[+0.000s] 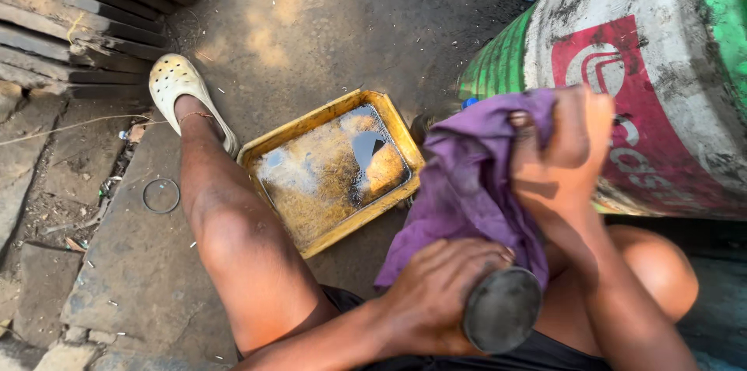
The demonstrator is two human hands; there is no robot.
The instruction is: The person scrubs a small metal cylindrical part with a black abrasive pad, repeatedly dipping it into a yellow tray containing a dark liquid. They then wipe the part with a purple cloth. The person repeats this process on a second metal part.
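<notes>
Dirt yard; cloth (467, 184) inside right fingers (572, 133)

The person's arms are bare, with no sleeves in view. The legs are bare as well, down from dark shorts (537, 355) at the near edge. On the far left foot sits a pale cream clog (180, 91) with round holes across its top. A thin cord anklet (194, 116) circles the leg just above it.
</notes>
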